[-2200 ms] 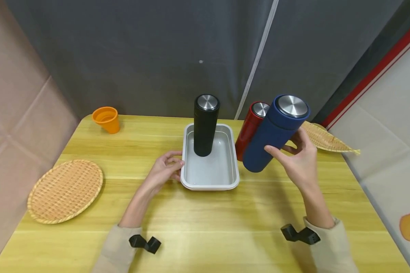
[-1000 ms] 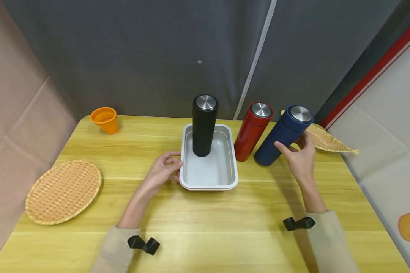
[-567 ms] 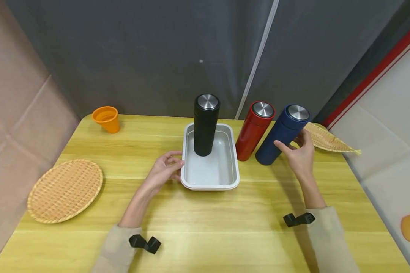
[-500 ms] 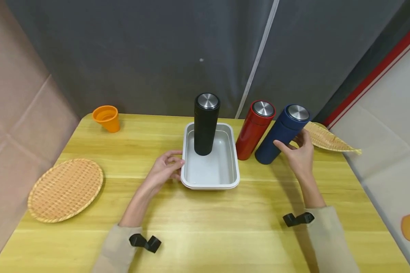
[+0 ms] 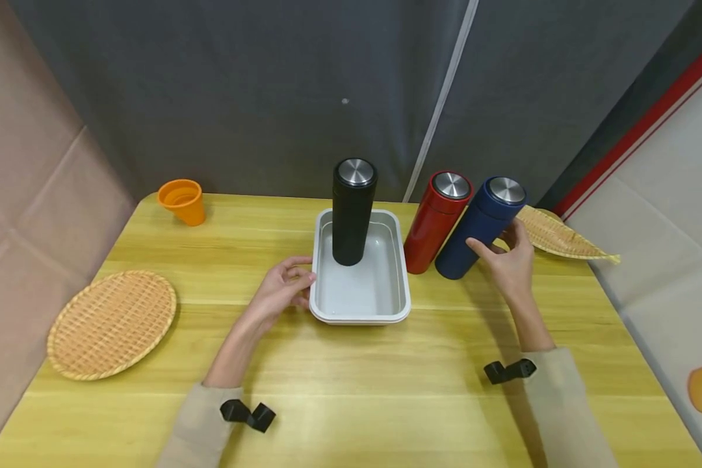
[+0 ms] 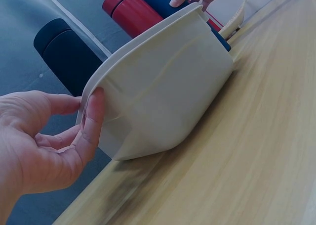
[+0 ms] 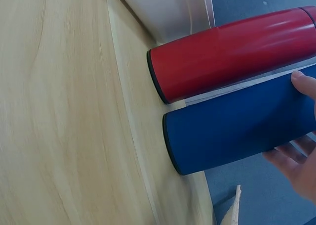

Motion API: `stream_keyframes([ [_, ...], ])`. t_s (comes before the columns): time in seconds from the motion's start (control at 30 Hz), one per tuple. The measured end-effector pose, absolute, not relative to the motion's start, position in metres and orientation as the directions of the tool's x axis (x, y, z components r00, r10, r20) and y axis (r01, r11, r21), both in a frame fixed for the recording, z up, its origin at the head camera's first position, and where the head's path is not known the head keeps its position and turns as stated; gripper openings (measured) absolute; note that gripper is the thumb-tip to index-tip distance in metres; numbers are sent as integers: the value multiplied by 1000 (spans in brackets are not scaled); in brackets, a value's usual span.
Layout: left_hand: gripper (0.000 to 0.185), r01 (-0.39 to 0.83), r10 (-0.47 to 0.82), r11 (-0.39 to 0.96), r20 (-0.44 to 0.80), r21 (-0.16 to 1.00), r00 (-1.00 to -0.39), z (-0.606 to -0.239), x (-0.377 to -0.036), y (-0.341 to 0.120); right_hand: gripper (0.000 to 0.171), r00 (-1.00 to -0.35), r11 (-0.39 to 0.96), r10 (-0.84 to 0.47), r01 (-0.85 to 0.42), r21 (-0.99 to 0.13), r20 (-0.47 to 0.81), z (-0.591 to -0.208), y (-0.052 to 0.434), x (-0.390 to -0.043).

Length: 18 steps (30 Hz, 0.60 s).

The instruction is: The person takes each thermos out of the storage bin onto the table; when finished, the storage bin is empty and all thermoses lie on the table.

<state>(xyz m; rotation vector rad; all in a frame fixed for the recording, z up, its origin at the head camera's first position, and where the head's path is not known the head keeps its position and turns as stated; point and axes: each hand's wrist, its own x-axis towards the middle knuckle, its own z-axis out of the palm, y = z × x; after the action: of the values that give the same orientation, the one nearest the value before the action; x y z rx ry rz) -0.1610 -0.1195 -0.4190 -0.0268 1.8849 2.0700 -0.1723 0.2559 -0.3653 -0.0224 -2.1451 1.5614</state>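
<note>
Just right of centre in the frame, the right hand (image 5: 510,260) grips the blue flask (image 5: 475,233) by its body, thumb on the near side and the other fingers curved round behind, spread only as wide as the flask. The flask stands near upright, and I can't tell whether its base touches the table (image 5: 374,396). Just beside it, to the left, is the red flask (image 5: 435,229), with a narrow gap showing between them in the right wrist view.

At mid-frame sits the pale tray (image 5: 359,302), the black flask (image 5: 353,221) upright inside it. The left hand (image 5: 279,287) is at its left edge, fingers half bent, thumb and forefinger a little apart and touching it; whether they pinch the rim I can't tell.

An orange cup (image 5: 182,203) stands upper left, a round woven mat (image 5: 112,325) lies lower left, and another woven piece (image 5: 561,239) sits right of the blue flask.
</note>
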Motion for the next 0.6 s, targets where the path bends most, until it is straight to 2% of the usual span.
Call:
stream_keyframes([
  [0.37,44,-261,232,-63,-240,963,-943,-417,-162,-120,62,-924,300,173,-279,-912,340,-365,265,-178],
  [0.6,43,-260,238,-53,-241,964,-941,-417,-161,-119,62,-930,289,157,-279,-916,333,-368,266,-177],
])
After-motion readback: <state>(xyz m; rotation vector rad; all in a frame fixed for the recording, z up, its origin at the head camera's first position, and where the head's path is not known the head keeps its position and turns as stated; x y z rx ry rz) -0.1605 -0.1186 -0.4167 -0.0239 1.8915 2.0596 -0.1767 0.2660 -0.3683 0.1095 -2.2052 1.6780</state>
